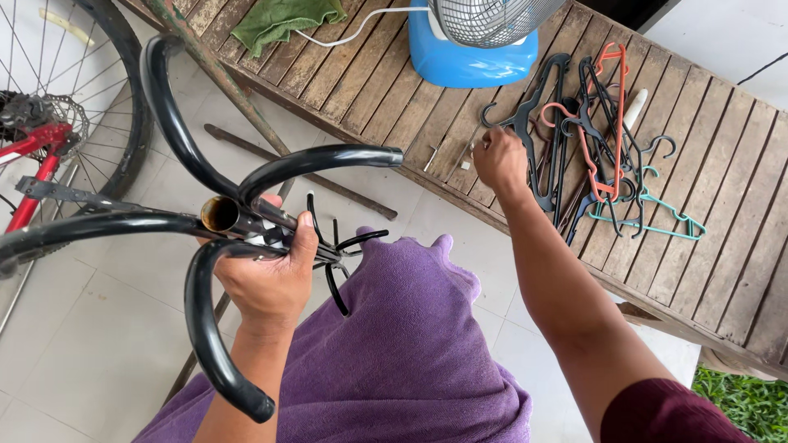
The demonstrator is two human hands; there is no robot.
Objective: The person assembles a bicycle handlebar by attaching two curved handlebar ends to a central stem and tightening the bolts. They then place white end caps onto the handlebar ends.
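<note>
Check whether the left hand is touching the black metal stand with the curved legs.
Touching. The head view shows the left hand wrapped around the central tube of the black metal stand, fingers closed over it.

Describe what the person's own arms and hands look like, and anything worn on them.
Both hands, the left hand and right hand, are bare, with no gloves, rings or watch visible. The forearms are uncovered. A dark maroon sleeve shows at the right upper arm.
</note>
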